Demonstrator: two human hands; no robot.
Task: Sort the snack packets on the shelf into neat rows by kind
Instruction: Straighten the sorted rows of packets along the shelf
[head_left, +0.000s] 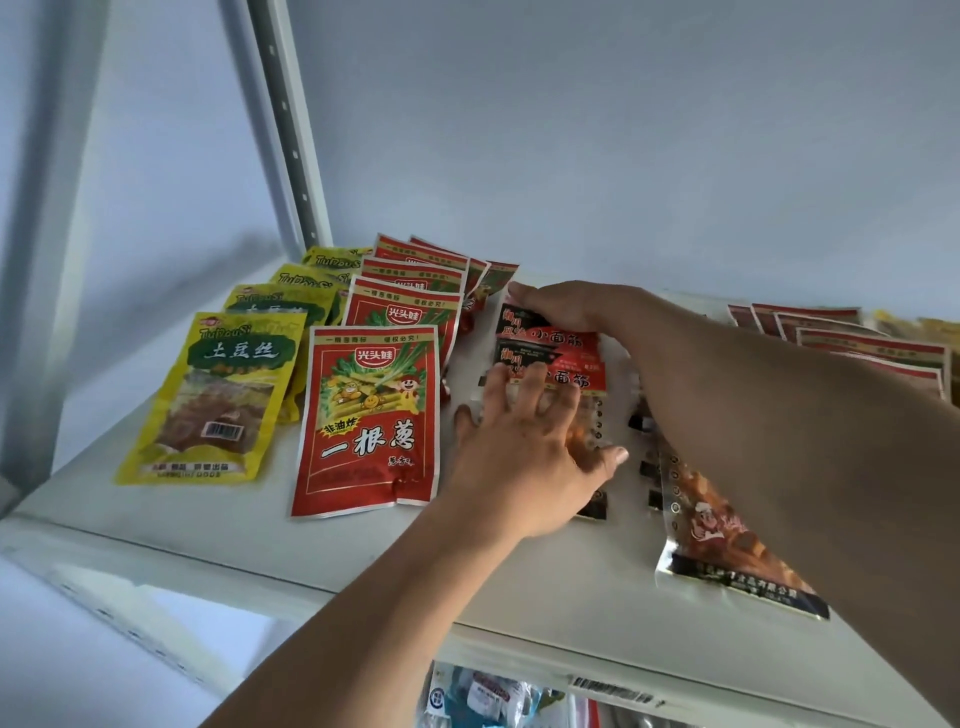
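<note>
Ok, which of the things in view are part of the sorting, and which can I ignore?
Part of the job:
- yellow packets, in a row
- red packets, in a row
- black-and-red packets under both hands
- clear packet lying askew
- unsorted pile far right
- left hand, right hand
- shelf

Ignore:
- goods on the shelf below
- upright post

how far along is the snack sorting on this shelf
Done: the yellow packets and the red packets lie in overlapping rows at the left. In hand: the left hand and the right hand press on the black-and-red packets. Left: a clear packet near the front edge and the loose pile at far right.
</note>
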